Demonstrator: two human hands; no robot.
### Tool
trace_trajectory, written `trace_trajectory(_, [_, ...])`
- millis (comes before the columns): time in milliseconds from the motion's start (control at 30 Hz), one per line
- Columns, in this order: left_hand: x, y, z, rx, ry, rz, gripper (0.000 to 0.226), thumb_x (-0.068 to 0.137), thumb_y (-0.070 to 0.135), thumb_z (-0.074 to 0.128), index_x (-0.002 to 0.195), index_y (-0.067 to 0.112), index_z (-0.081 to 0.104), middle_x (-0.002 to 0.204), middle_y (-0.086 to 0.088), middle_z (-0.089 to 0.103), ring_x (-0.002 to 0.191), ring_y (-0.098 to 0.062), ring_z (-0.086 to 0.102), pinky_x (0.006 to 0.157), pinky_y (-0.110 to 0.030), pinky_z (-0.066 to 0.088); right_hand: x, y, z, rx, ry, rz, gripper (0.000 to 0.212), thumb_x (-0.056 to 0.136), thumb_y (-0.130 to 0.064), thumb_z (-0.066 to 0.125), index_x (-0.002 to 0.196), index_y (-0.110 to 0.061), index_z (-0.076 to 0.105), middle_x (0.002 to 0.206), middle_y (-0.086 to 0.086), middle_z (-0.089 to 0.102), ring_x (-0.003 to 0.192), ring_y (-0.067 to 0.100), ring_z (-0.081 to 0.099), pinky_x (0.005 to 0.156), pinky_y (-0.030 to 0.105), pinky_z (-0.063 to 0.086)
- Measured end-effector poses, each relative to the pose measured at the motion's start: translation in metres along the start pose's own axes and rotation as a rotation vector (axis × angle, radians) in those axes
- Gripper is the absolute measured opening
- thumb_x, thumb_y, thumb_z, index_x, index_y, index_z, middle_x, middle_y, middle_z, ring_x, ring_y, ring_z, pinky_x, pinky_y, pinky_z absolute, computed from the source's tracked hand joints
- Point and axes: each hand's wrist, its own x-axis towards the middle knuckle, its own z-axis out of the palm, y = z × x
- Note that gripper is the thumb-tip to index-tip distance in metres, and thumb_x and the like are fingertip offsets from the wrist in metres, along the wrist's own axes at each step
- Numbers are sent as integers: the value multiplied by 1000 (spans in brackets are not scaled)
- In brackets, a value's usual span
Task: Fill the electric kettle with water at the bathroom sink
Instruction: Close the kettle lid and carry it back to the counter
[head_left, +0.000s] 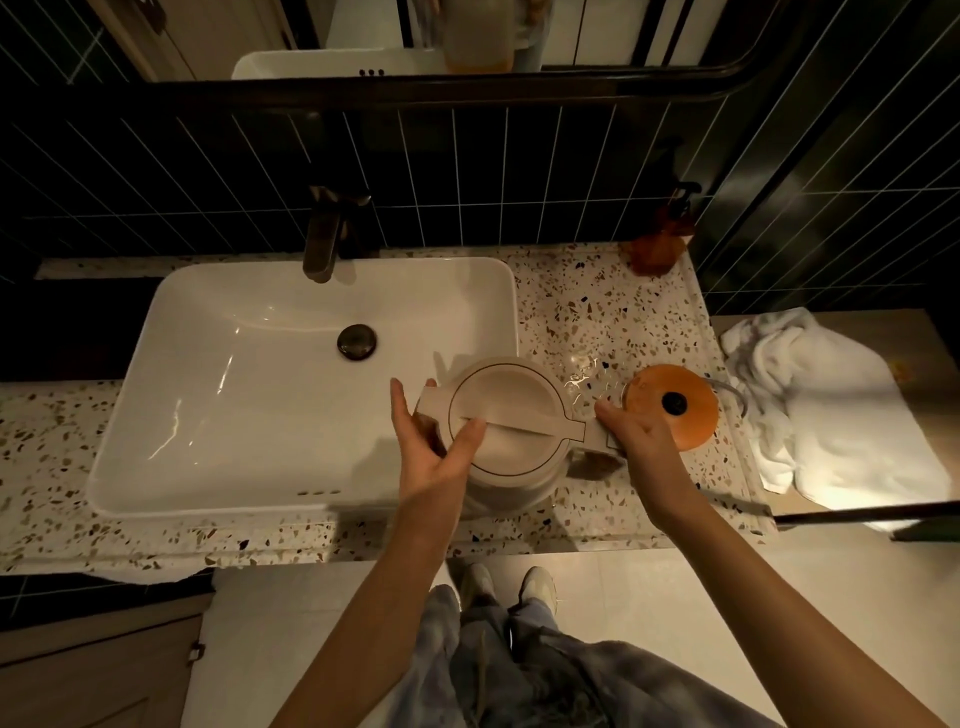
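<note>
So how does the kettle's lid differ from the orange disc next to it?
The kettle lid is cream white, while the orange disc is orange. The lid has a flat strip running across it toward the handle; the disc has a small black knob at its centre. The lid sits on top of the kettle, whereas the disc lies lower, near the terrazzo counter. Both are round and lie roughly flat.

Dim warm light, glare on the towel (841, 415), edges bowed.

No readable text — labels, brands, numbers.
</note>
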Motion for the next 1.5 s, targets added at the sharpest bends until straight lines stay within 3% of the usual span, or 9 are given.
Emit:
trace_trajectory(233, [10,-5,0,-22,-9,-85,17,96,20,56,102,36,60,103,5,69,98,-15,65,73,-21,48,0,-8,-11,-119,-84,80,75,91,-56,42,77,13,67,80,34,69,78,50,64,85,50,53])
trace_trajectory(400, [18,-9,2,-61,-6,-99,19,91,18,62,107,25,67,97,3,73,97,-19,67,74,-27,50,1,-1,-16,-51,-130,130,104,74,-79,50,87,23,57,90,48,57,84,60,56,86,57,52])
trace_trajectory(767, [41,-12,121,-102,-134,-143,37,78,24,75,113,32,69,111,3,76,110,-18,67,97,-39,53,37,5,-131,200,11,106,95,68,-62,72,87,30,53,93,55,50,88,68,51,77,62,52])
trace_trajectory(900, [65,-20,172,-61,-162,-199,38,68,31,76,106,29,72,113,2,75,112,-19,66,98,-39,52,52,8,-176,249,148,51,53,80,-41,71,91,11,73,105,42,65,103,57,60,92,69,44])
trace_trajectory(967, [76,-26,195,-28,-191,-193,40,72,29,75,112,28,69,116,2,73,113,-18,65,91,-31,52,62,19,-194,280,179,59,72,70,-50,76,88,20,67,97,50,62,94,60,62,89,72,43])
trace_trajectory(1067, [91,-36,223,-8,-235,-193,51,85,18,71,134,22,57,126,2,68,118,-16,61,85,-25,53,77,40,-215,315,242,48,92,60,-54,81,84,31,55,81,41,59,85,41,60,78,54,55])
trace_trajectory(1200, [107,-48,247,45,-252,-202,59,86,22,71,141,22,52,130,3,66,119,-14,61,90,-26,54,87,61,-229,343,358,100,48,68,-39,77,62,8,69,65,21,62,75,33,57,77,61,50])
trace_trajectory(1333, [117,-57,257,75,-262,-221,55,84,24,74,136,24,56,126,7,68,116,-12,63,78,-17,53,91,78,-234,279,437,121,52,68,-40,71,43,-5,41,45,2,34,51,18,32,65,42,38])
trace_trajectory(1500, [119,-67,257,111,-279,-228,57,83,26,74,137,26,55,129,8,66,119,-9,61,90,-21,51,85,87,-232,237,414,95,63,72,-39,63,52,17,43,56,13,32,55,22,29,57,27,34])
